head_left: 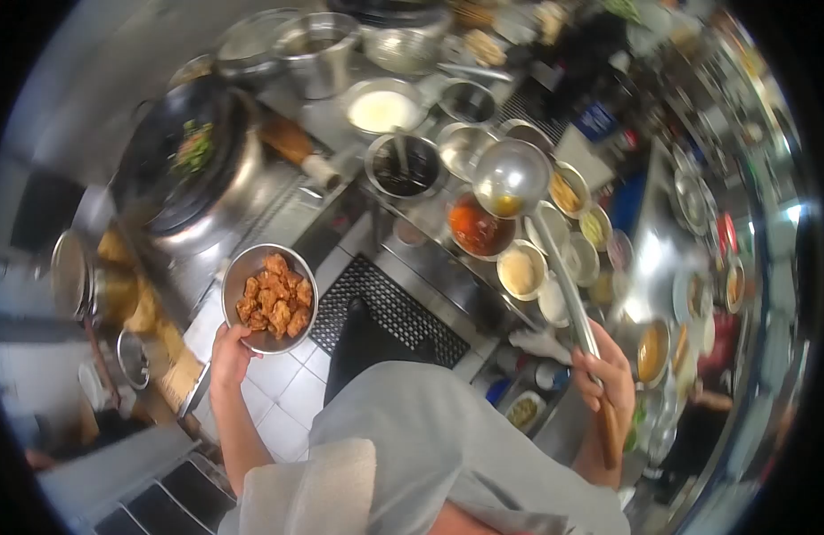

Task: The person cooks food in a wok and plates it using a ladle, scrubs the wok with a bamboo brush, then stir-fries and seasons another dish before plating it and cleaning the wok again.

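Observation:
My left hand (232, 355) grips the rim of a metal bowl (309, 276) that holds browned fried pieces (274, 299), which look like chicken. In my right hand (605, 367) is the long handle of a ladle (512, 169); its round metal bowl hangs over the row of sauce and seasoning containers and carries a little yellowish liquid. Just below the ladle bowl sits a container of red-orange sauce (474, 230). At the left, a black wok (176, 169) on the stove has chopped green and reddish food (195, 147) in it.
A pot of dark liquid (403, 169) and a bowl of white liquid (382, 110) stand on the counter ahead. Bowls of pale powder (520, 269) and other seasonings line its right side. A perforated black mat (376, 303) lies on the tiled floor. Another person (706, 419) is partly visible at right.

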{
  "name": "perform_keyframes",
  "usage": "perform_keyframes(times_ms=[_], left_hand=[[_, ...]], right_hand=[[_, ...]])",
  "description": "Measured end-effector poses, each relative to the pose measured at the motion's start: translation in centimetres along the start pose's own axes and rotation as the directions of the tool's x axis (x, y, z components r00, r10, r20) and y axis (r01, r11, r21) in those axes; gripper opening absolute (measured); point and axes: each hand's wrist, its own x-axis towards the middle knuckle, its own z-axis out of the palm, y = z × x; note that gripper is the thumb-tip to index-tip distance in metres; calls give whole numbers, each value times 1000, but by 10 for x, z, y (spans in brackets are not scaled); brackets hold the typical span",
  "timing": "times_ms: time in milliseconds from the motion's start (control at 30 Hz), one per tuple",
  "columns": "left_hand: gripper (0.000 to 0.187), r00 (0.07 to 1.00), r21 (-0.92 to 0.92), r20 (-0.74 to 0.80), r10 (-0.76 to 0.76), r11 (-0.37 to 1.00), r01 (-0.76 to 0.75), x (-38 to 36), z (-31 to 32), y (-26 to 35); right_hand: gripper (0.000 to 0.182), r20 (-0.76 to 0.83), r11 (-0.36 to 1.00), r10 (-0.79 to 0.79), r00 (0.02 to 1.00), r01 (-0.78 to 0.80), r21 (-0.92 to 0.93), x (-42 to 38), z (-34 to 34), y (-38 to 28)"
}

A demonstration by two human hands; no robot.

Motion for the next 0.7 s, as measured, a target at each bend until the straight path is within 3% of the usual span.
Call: perform_keyframes(times_ms=[67,100,133,167,200,233,267,300,367,433,467,500,533,567,700], left_hand=[[34,990,-50,-137,42,998,-49,-13,-2,-4],[30,987,-219,-122,-105,973,76,2,27,-71],[26,970,-243,-172,-169,962,125,0,30,-85],[26,976,-254,-187,-109,965,59,10,7,-73],[30,971,-236,-237,41,967,-99,32,0,-25],[34,956,-165,-277,98,975,-148,39,-11,10],[36,919,-80,-367,143,980,-185,54,-21,25],[37,899,-27,-371,230,966,-259,72,-30,43],[39,868,89,-350,353,935,-344,112,-43,75],[40,811,246,-316,493,868,-432,172,-56,96],[40,770,373,-364,524,839,-396,197,-52,105],[45,775,555,-381,504,795,-245,223,-51,116],[50,719,776,-324,614,608,-170,252,-50,110],[56,650,924,-261,713,380,-45,281,-50,104],[57,581,985,-159,798,88,149,312,-45,120]], right_hand=[[71,79,999,-11,997,7,45,6,-14,-19],[71,16,997,38,999,-37,-73,-12,14,-84],[70,34,995,92,995,-90,-35,-10,28,-103],[69,105,988,125,987,-133,73,15,40,-99],[68,269,979,79,960,-126,163,59,50,-86],[67,364,953,75,928,-175,248,89,64,-75],[65,426,924,70,902,-220,314,112,80,-69],[63,485,865,125,865,-335,374,137,100,-65],[61,511,843,185,840,-403,356,178,143,-50],[61,615,920,211,760,-367,138,226,177,-28],[62,542,963,243,805,-267,-34,241,203,-22],[63,457,961,258,851,-177,-214,253,228,-13],[67,461,937,254,850,-98,-337,271,243,-1],[72,466,892,250,849,-15,-452,290,254,15],[78,499,458,38,866,428,-779,346,274,69]])
